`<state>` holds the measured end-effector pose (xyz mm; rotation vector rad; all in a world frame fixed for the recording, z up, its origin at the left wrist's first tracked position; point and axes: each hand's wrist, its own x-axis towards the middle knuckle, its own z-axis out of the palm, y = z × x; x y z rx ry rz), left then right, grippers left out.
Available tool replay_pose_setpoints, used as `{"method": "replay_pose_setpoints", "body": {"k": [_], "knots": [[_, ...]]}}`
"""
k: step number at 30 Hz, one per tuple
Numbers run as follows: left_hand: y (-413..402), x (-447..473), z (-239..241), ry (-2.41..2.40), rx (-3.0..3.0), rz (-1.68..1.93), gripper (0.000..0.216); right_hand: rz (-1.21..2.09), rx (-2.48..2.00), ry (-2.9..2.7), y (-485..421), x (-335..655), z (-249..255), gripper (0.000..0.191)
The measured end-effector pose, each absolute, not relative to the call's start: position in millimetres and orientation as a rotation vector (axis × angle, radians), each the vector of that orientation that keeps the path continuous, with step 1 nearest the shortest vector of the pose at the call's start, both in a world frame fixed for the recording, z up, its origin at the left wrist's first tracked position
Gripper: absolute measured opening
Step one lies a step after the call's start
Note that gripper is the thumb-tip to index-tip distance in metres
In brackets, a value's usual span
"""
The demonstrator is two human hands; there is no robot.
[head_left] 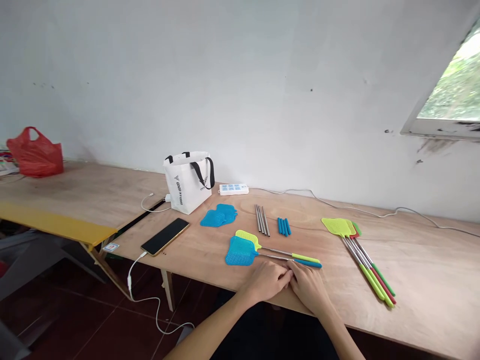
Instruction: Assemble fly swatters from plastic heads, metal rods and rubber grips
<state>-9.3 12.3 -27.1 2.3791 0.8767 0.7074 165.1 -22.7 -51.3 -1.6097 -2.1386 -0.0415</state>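
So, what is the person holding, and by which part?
Nothing visible: left hand and right hand rest on the table, fingertips together, beside the blue fly swatter.

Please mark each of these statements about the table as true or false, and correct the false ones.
1. The left hand and right hand lie close together on the wooden table. True.
2. The white bag has red handles. False: its handles are black.
3. A blue fly swatter lies beside a yellow-green fly swatter, just beyond the hands. True.
4. The red plastic bag sits next to the bundle of fly swatters. False: the bag is far to the left and the bundle is on the right.
5. The metal rods lie between the loose blue swatter heads and the blue grips. True.
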Motion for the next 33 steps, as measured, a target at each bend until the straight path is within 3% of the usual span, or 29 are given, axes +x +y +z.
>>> {"method": "replay_pose_setpoints", "body": {"k": [33], "knots": [[14.2,-7.9,-28.9,0.942,2.454,0.621,0.046,0.016,-1.634,-2.120,-20.7,166.0,-51.5,0.018]]}}
